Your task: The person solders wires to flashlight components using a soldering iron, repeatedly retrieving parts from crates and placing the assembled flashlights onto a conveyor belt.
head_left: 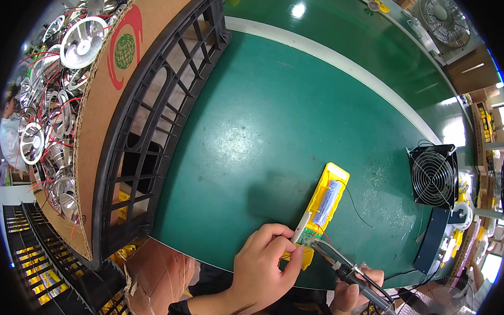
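Observation:
A yellow plastic housing lies on the green work table, tilted, with a blue cylindrical battery in it. Below the battery sits a small green circuit board, with a red wire beside it. A thin black wire trails onto the table to the right. My left hand is closed at the housing's near end, thumb and fingers pinched beside a white strip. My right hand grips a soldering iron, its metal tip end close to the circuit board.
On the left stand a black plastic crate and a cardboard box heaped with silver reflectors and red wires. A square black fan and a dark box-shaped unit are at the right. A green belt runs behind a pale rail.

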Motion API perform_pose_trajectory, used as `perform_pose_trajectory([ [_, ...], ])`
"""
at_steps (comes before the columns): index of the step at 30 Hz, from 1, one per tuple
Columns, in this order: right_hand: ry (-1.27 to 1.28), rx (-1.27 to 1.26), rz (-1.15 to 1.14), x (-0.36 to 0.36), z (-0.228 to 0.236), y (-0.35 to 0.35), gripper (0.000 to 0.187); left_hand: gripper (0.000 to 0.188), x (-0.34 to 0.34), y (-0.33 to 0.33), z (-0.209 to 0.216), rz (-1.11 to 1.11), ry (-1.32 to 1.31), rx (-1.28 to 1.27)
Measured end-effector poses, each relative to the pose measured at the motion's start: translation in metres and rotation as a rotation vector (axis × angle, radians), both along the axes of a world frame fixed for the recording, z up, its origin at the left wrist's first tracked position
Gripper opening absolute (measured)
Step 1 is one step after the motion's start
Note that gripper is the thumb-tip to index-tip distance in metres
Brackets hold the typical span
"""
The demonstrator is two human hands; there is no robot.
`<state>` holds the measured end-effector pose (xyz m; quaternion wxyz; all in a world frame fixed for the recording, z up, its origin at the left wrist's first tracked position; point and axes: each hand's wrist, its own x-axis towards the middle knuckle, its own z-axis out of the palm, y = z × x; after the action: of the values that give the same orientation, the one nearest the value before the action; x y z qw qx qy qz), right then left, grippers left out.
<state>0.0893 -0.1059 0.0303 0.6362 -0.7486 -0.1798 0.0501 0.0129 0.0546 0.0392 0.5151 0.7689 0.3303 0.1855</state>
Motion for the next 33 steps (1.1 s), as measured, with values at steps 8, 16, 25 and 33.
perform_pose_trajectory([
  [8,-0.017,-0.02,0.029,0.0024,-0.001,-0.0003,0.05,0.012,-0.0013,0.0014,0.0026,-0.024,0.035,-0.05],
  [16,0.011,-0.028,-0.009,0.0004,0.0006,0.0014,0.052,0.012,-0.0003,0.0011,0.0004,-0.009,-0.005,-0.037],
  [25,-0.016,0.132,0.033,0.0036,0.0009,-0.0075,0.043,0.012,0.0,-0.0002,0.0005,-0.001,0.016,-0.004],
  [33,-0.081,0.135,-0.094,0.0037,0.0052,-0.006,0.047,0.012,-0.0042,-0.0041,-0.0016,0.037,0.023,0.014],
])
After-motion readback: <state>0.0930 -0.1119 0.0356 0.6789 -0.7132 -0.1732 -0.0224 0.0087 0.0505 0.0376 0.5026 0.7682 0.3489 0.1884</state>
